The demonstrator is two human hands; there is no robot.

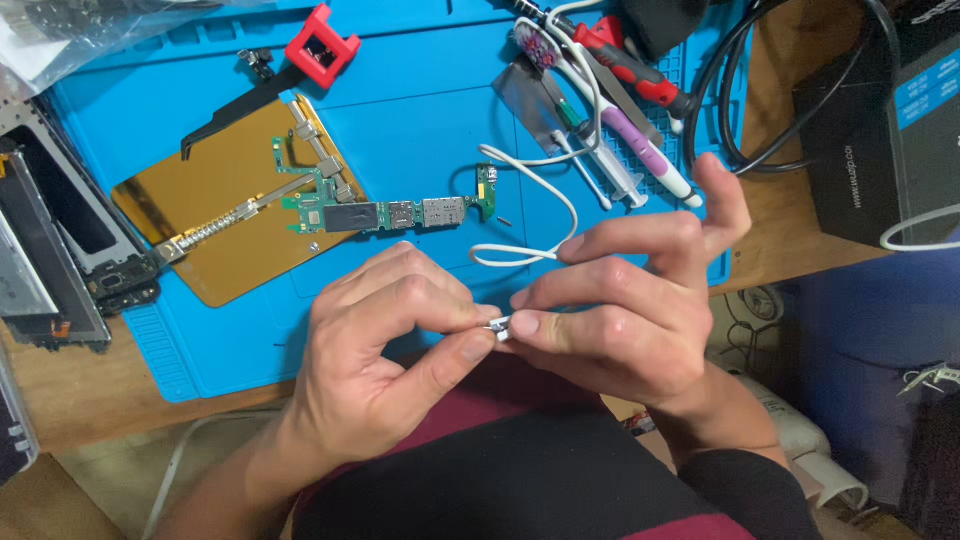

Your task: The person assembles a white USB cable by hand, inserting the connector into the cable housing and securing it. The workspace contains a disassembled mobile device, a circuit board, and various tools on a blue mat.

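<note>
My left hand [385, 355] and my right hand [625, 315] meet at the near edge of a blue work mat [420, 110]. Both pinch a small silver metal part [500, 326] between thumb and forefinger tips. A white cable [545, 190] curls from near my right fingers up toward the tools. Beyond my hands lies a green phone circuit board [385, 212], clamped at its left end on a gold holder plate [225, 205].
A red-handled screwdriver [630, 65], a syringe [610, 170], a white-and-purple pen tool [650, 160] and black tweezers [245, 105] lie on the mat. A red clip [322, 45] sits at the top. Opened phone parts [60, 240] lie left; a black box [885, 130] stands right.
</note>
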